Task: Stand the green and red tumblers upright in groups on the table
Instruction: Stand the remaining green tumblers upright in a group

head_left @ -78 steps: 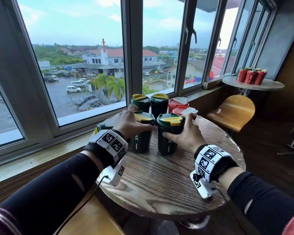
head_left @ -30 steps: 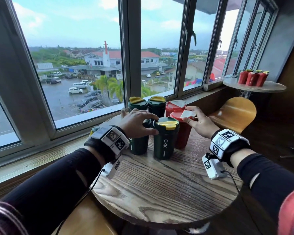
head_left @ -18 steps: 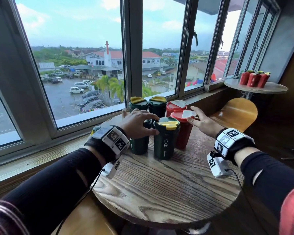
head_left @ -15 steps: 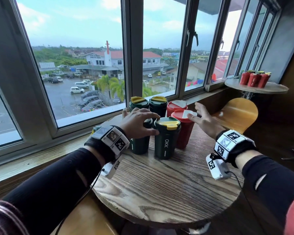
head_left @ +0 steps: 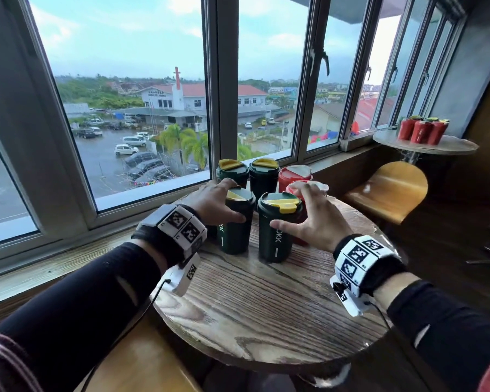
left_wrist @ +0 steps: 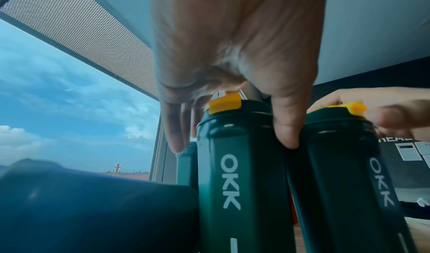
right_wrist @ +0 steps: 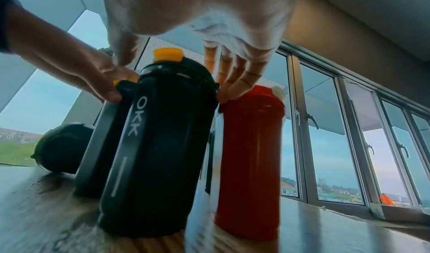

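On the round wooden table (head_left: 266, 312) stand several upright tumblers. Two green ones (head_left: 232, 172) and a red one (head_left: 294, 175) form the back row. My left hand (head_left: 232, 200) grips the front-left green tumbler (head_left: 235, 236) from above, with the thumb on its right side and the fingers down its left. My right hand (head_left: 292, 207) is spread over the front-right green tumbler (head_left: 276, 236). Its fingers (right_wrist: 232, 80) are straight, between that tumbler's lid and the front red tumbler (right_wrist: 251, 155). One more green tumbler (right_wrist: 60, 146) lies on its side at the left, behind my left wrist.
A second small round table (head_left: 450, 147) at the far right holds a group of red tumblers (head_left: 420, 131). A wooden chair (head_left: 388, 188) stands just right of my table, and the window sill (head_left: 153, 193) runs behind it. Bare tabletop lies in front of the tumblers.
My right hand left the front red tumbler's far side and came back left over the front-right green tumbler. My left hand stayed on the front-left green tumbler.
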